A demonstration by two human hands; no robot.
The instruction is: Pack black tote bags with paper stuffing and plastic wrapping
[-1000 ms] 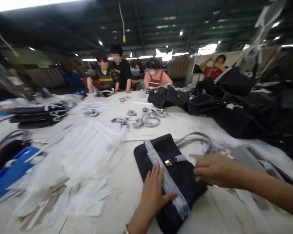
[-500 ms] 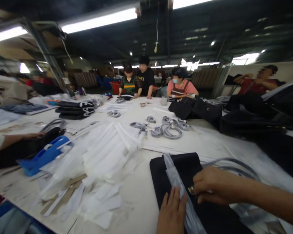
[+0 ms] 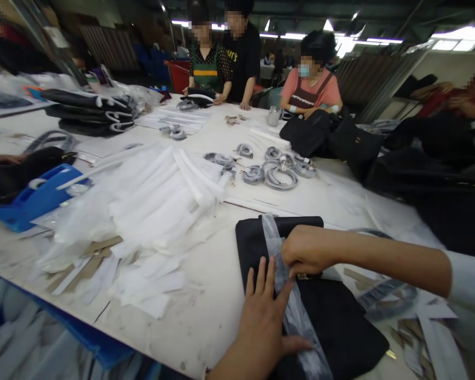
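Observation:
A black bag (image 3: 336, 322) lies flat on the table in front of me, and a gold clasp (image 3: 304, 276) shows at its middle. Along its length runs a strip wrapped in clear plastic (image 3: 306, 327). My left hand (image 3: 261, 316) lies on the bag and the strip, fingers spread. Over the strip, just above the clasp, my right hand (image 3: 306, 248) is closed, fingers curled down. What its fingertips grip is hidden. A grey plastic-wrapped handle (image 3: 396, 298) curves out on the bag's right side.
White padding sheets (image 3: 154, 195) and paper scraps are heaped left of the bag. A blue tape dispenser (image 3: 43, 195) stands beyond. Several coiled straps (image 3: 279, 177) lie ahead. Black bags (image 3: 356, 140) are piled at right. Co-workers (image 3: 312, 84) are across the table (image 3: 206, 264).
My right hand has moved left from the clasp onto the plastic-wrapped strip. My left hand has spread its fingers and reaches further over the bag. The view has tilted down.

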